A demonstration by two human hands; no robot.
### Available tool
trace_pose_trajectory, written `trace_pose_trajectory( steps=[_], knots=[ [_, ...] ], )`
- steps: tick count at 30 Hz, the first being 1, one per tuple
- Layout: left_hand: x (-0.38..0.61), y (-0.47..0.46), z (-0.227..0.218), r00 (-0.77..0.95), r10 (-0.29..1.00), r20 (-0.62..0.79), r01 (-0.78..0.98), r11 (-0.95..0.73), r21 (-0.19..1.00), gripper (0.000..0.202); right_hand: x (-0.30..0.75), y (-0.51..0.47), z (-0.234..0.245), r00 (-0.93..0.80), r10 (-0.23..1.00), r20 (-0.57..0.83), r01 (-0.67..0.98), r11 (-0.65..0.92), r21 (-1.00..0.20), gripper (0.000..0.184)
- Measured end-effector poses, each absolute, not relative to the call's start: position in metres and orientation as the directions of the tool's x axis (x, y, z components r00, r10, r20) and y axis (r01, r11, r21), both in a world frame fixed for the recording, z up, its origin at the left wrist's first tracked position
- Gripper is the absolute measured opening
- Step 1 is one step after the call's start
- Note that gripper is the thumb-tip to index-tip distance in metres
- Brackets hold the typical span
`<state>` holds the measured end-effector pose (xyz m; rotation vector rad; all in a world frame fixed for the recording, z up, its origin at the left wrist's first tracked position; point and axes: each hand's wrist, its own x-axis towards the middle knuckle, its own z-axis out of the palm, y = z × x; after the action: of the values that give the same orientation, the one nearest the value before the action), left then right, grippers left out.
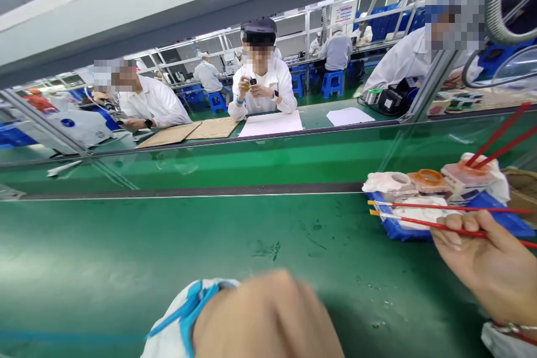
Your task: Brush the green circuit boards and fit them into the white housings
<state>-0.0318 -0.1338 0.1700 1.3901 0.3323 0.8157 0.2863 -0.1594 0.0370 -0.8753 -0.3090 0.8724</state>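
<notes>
My right hand (495, 257) pinches the red handle of a thin paintbrush (413, 220) with pale bristles, which points left. A second red paintbrush (509, 210) lies just beyond it across a blue tray (400, 233). In that tray are white cloth or tissue (419, 211), a small bottle with an orange rim (430, 176) and a bottle of orange-tinted liquid (465, 182) with two red sticks standing in it. Low in the middle, my left hand (268, 319) is bent and motion-blurred above the green table, with its fingers hidden. A blue band circles its wrist.
A clear partition with a dark bottom rail (210, 194) runs along the back of the green table (126, 251). Wet marks (268, 250) dot the surface. Beyond sit co-workers in white, with cardboard (213, 128) and white paper (272, 123). A metal beam crosses overhead.
</notes>
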Motion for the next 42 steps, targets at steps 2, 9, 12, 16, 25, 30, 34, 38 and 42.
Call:
trace_pose_trajectory(
  steps=[2, 9, 12, 16, 25, 30, 34, 38, 42],
  knots=[
    [-0.021, -0.113, 0.159, 0.639, 0.693, 0.333, -0.496, 0.040, 0.867, 0.061, 0.287, -0.159, 0.036, 0.623, 0.774, -0.113, -0.545, 0.326, -0.772, 0.025],
    [-0.003, -0.064, 0.139, 0.575, 0.786, 0.228, -0.549, 0.164, 0.820, 0.056, 0.293, -0.158, 0.029, 0.610, 0.785, -0.106, -0.551, 0.325, -0.768, 0.024],
    [-0.005, -0.068, 0.140, 0.604, 0.759, 0.242, -0.544, 0.171, 0.821, 0.056, 0.292, -0.158, 0.030, 0.617, 0.782, -0.088, -0.538, 0.337, -0.772, 0.025],
    [-0.007, -0.076, 0.145, 0.625, 0.728, 0.282, -0.547, 0.152, 0.823, 0.055, 0.290, -0.157, 0.032, 0.628, 0.773, -0.094, -0.534, 0.340, -0.774, 0.026],
    [-0.008, -0.079, 0.144, 0.617, 0.724, 0.307, -0.528, 0.092, 0.844, 0.057, 0.285, -0.159, 0.038, 0.633, 0.763, -0.130, -0.559, 0.334, -0.759, 0.028],
    [-0.008, -0.079, 0.144, 0.640, 0.684, 0.349, -0.546, 0.086, 0.833, 0.058, 0.282, -0.156, 0.041, 0.631, 0.762, -0.144, -0.573, 0.333, -0.749, 0.029],
    [-0.005, -0.076, 0.143, 0.636, 0.696, 0.333, -0.568, 0.130, 0.812, 0.042, 0.283, -0.156, 0.040, 0.625, 0.769, -0.130, -0.573, 0.340, -0.745, 0.027],
    [-0.002, -0.070, 0.138, 0.567, 0.765, 0.306, -0.558, 0.083, 0.826, 0.063, 0.284, -0.158, 0.038, 0.618, 0.776, -0.128, -0.580, 0.339, -0.740, 0.027],
    [-0.005, -0.071, 0.138, 0.625, 0.735, 0.264, -0.557, 0.183, 0.810, 0.090, 0.285, -0.159, 0.039, 0.609, 0.783, -0.125, -0.589, 0.341, -0.732, 0.026]
  ],
)
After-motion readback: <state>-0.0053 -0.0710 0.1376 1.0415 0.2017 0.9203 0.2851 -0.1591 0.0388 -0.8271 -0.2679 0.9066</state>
